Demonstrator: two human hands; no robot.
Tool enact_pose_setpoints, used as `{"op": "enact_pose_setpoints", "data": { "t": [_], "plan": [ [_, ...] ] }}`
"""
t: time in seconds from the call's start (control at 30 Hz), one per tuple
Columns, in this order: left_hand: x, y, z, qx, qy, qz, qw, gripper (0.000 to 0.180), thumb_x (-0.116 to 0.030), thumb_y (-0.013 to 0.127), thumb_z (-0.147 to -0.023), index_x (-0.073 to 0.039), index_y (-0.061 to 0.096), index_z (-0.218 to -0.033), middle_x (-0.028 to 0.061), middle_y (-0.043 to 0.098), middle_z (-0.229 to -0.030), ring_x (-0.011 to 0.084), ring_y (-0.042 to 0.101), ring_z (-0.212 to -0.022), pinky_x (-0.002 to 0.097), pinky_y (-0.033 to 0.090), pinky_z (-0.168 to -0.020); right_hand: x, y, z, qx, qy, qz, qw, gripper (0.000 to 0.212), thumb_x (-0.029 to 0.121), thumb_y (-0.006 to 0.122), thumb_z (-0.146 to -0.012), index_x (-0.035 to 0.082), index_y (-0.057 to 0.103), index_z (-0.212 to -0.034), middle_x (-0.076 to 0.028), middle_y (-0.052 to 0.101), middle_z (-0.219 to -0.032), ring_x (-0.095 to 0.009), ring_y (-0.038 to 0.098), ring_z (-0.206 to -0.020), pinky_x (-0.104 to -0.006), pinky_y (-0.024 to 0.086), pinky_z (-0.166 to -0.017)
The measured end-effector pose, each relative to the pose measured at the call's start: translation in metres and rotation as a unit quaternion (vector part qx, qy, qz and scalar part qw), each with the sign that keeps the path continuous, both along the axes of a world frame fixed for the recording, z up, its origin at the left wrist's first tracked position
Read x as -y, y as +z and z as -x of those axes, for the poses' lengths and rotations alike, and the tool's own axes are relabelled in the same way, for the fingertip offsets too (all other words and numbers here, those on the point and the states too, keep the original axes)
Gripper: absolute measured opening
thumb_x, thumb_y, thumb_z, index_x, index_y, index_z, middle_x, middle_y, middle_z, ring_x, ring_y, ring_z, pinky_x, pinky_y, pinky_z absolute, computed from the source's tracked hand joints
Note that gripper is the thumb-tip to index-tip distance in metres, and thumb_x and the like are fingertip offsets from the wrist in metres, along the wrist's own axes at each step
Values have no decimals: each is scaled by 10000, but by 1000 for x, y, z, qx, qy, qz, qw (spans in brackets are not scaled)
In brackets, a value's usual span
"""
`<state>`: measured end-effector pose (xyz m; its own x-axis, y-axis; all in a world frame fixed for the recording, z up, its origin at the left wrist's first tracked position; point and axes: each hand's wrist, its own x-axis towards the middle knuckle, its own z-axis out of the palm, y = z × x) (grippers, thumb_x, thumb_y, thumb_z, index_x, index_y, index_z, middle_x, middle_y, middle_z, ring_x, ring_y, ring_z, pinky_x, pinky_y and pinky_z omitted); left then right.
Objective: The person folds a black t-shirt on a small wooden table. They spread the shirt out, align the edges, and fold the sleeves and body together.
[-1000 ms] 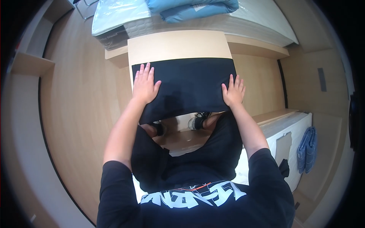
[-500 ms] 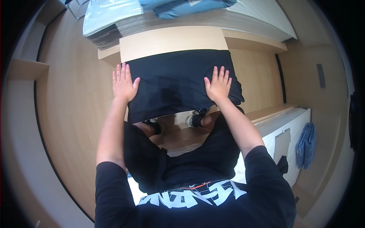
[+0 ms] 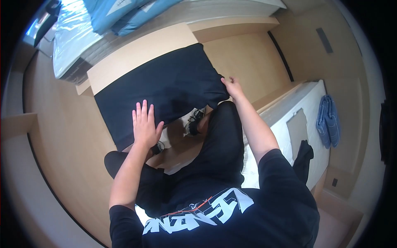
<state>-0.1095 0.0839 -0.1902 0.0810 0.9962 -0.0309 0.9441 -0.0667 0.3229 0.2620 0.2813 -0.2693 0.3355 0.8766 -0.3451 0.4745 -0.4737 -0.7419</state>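
Now your right hand no longer lies flat: it has gone out to the side edge of the black cloth, where its fingers are bent in and drawn together on the fabric, though at this size it is hard to tell how much they pinch. For the work in hand, that seems to turn this side from pressing to handling the edge, while your left hand serves as a flat weight. The left fingers are stretched out and slightly apart, palm down over the cloth's near part, gripping nothing. The cloth itself lies spread across the pale wood tabletop in front of your knees, leaving a bare strip along the far side, and it bunches into creases at the near right corner. Compared with half a second ago, when both palms rest flat near opposite sides, your left hand sits further in from the left edge and closer to the near one. The whole view is also turned, so the tabletop, the plastic-wrapped mattress beyond it and the blue bedding on top now slant up toward the right.
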Motion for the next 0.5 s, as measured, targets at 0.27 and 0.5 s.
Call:
{"op": "enact_pose_setpoints", "data": {
  "t": [0.27, 0.5],
  "plan": [
    [11, -21, -3, -82, -2, 5, 997, 845, -487, 590, -870, 9, 296, -1487, 213, 186, -1586, 395, 121, -1478, 516, 96, -1187, 21, 11, -16, -271, 26, 113, 956, 270, 191, 704, -872, 100, 653, -1121, 6, 667, -968, -114, 584, -894, -293, 449, -792],
    [7, -5, -14, -122, -3, 58, 991, 901, -539, 581, -867, 7, 253, -1505, 210, 140, -1597, 391, 80, -1484, 517, 84, -1190, 14, 24, -21, -288, -30, -127, 949, 163, 65, 666, -888, -3, 672, -1036, -46, 681, -919, -106, 620, -832, -222, 481, -770]
  ]
}}
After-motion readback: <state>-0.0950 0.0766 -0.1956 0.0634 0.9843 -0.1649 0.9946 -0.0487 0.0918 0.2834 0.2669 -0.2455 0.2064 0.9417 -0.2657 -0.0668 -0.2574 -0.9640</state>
